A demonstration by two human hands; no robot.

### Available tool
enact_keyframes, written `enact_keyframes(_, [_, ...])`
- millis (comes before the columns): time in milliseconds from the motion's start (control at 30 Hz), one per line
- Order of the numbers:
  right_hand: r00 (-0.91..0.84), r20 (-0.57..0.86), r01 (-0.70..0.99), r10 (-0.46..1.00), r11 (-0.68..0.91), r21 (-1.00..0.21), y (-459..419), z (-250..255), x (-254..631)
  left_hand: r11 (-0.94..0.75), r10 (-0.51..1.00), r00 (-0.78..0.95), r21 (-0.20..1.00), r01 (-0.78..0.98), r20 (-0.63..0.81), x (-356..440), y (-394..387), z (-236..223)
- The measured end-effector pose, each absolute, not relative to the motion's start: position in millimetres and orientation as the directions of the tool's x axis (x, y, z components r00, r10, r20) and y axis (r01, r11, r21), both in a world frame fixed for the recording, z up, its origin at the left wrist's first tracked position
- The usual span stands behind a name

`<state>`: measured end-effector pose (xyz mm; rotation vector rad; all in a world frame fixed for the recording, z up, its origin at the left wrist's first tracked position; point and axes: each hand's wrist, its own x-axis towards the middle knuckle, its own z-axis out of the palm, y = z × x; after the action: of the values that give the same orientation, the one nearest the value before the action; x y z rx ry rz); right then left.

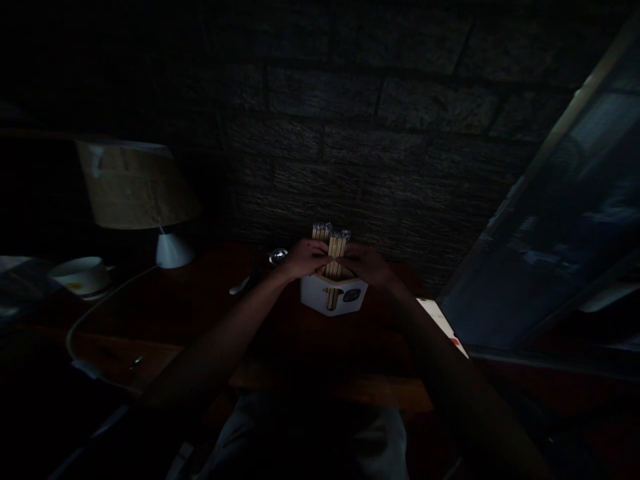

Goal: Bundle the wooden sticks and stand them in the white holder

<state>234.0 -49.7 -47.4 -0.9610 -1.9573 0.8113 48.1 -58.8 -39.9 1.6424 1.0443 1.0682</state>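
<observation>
A white, angular chopstick holder (320,297) with cut-outs in its front stands on the dark table. Several chopsticks (337,250) rise from it in a bundle with shiny tips upward, and a second cluster shows behind on the left. My left hand (306,259) grips the front bundle from the left, its fingers curled at the holder's rim. From the right, my right hand (369,263) closes its fingers on the same bundle. Dim light hides the exact fingertip contact.
A lamp (173,250) with a beige shade stands left, its white cord crossing the table edge. Near it is a white cup (83,277). A white spoon (240,287) and a shiny round object (278,255) lie left of the holder. A lit phone-like screen (443,323) is right; a brick wall stands behind.
</observation>
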Motion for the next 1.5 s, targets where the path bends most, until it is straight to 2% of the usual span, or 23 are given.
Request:
enact_keyframes(900, [-0.424,0.307,0.307,0.852,0.454,-0.836,-48.6,-45.2,237.3,-0.166,0.944,0.312,0.973,0.161,0.109,47.2,-58.1,-32.3])
enact_keyframes(1233, [-0.477,0.249,0.295,0.843,0.421,-0.858,-52.0,-40.0,238.4,-0.168,0.94,0.32,0.977,0.134,0.118,45.2,-57.0,-35.7])
enact_keyframes(1500, [-0.417,0.293,0.31,0.86,0.438,-0.844,-49.8,-41.6,248.8,-0.202,0.934,0.322,0.972,0.124,0.153,46.1,-57.2,-36.8])
